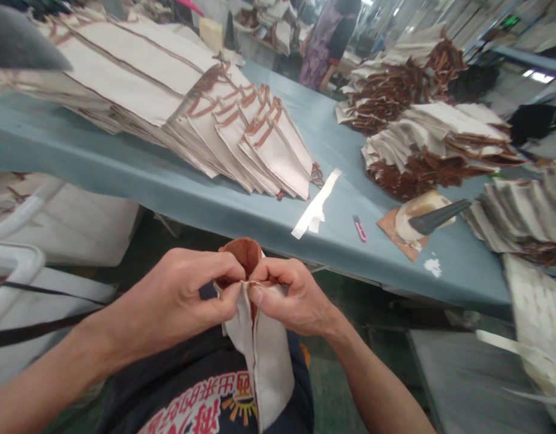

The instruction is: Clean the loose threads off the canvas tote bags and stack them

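Both hands hold one sewn piece of off-white cloth (271, 355) with a reddish-brown inner side, close to my body. My left hand (196, 289) pinches its upper edge on the left of a seam. Right beside it, my right hand (289, 295) grips the same edge, thumb pressed on top. The brown lining shows between and behind the fingers, while the white part hangs down over a dark printed apron or shirt (205, 398). My fingertips nearly meet at the seam.
A blue table (332, 247) runs across ahead, bearing stacked white pieces with brown edging (255, 138). White strips (316, 205), pink thread snips (359, 229) and a glue pot with a dark-handled brush (417, 220) lie there. More cloth piles (431, 144) stand right; a person (327, 45) is beyond.
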The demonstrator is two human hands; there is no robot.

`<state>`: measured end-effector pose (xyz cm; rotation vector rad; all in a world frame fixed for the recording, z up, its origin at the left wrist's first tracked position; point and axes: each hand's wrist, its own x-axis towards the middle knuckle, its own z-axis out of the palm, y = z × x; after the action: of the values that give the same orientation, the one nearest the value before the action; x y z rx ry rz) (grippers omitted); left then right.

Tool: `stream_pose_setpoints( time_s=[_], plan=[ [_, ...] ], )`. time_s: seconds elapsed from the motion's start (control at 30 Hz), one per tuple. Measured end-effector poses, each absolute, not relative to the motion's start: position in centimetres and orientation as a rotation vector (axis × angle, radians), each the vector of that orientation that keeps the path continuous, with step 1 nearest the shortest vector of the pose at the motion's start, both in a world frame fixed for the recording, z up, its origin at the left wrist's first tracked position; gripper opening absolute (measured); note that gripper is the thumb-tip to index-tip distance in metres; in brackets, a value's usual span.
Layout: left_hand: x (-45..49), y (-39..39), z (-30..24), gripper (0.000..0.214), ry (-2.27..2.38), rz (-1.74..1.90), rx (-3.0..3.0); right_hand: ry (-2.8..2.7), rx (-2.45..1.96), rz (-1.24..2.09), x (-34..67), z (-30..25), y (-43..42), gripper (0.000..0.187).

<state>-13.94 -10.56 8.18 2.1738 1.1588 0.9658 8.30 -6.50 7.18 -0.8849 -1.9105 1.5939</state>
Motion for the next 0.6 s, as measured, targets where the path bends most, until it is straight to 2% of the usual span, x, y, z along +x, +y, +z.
stream_pose_setpoints(
  time_s=[0.17,0.47,0.6],
  plan=[
    [-13.6,-11.4,8.0,0.025,1.155,0.997,1.845,-1.915,-0.885,1.598,8.1,7.7,-6.9,0.02],
    [-14.7,-11.6,7.7,0.029,1.213,0.901,1.605,-1.878,-0.975,1.728,6.8,8.3,-7.0,0.031],
    [-15.0,-11.5,7.2,0.028,1.204,0.844,1.572,-1.993,-1.065,1.623,6.6,8.5,-7.1,0.03]
  ],
)
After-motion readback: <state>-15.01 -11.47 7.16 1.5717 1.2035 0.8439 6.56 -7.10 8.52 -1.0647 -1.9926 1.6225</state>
